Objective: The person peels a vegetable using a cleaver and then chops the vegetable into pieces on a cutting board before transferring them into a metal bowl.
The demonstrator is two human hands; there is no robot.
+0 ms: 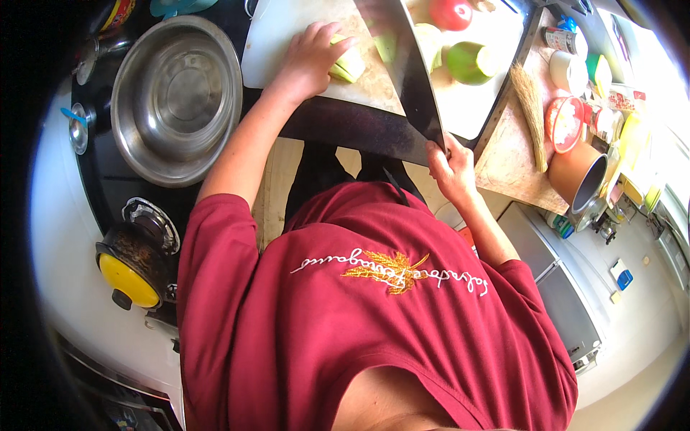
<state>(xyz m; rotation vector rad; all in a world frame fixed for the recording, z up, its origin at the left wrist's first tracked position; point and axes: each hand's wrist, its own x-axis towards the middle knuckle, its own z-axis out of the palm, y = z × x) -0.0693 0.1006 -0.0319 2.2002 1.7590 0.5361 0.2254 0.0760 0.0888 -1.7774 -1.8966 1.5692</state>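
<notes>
My left hand (310, 63) is closed over a pale green cut vegetable piece (349, 66), pressing it on the white cutting board (269, 44). In my right hand (453, 171) is the handle of a large kitchen knife (411, 75). Its broad dark blade slants up and left across the board, to the right of the held piece. Another pale green slice (385, 47) shows right at the blade. Beyond the knife, on a white surface, lie a pale cut piece (429, 44), a round green vegetable (468, 63) with a pale cut end, and a red tomato (451, 13).
A big steel basin (128, 97) stands on the black counter at left. A pot with a yellow lid (128, 280) sits nearer me. Along the right are a straw brush (530, 118), a red-rimmed bowl (566, 123), a brown pot (575, 172) and several jars.
</notes>
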